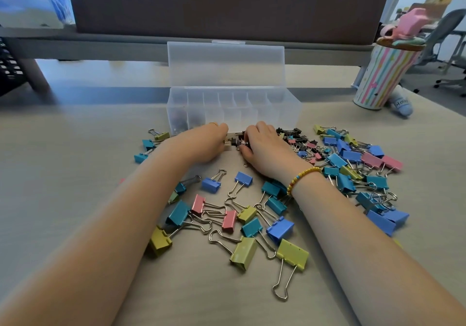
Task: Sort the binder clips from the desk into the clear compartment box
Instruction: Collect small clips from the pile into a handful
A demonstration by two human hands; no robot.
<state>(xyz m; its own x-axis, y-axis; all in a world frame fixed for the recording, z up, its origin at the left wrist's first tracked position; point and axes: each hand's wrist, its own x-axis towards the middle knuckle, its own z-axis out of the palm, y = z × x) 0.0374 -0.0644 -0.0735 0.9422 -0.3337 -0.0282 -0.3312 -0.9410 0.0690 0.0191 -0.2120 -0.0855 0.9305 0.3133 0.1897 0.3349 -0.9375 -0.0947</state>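
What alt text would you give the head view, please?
Both hands, left hand and right hand, gather small black binder clips before an open clear compartment box. Coloured binder clips lie scattered on the desk.

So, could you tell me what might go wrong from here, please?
1. Both forearms lie over loose binder clips, so pulling back could sweep some off the desk.
2. The small black clips between the left hand and right hand look tangled; several may lift together into the clear box.
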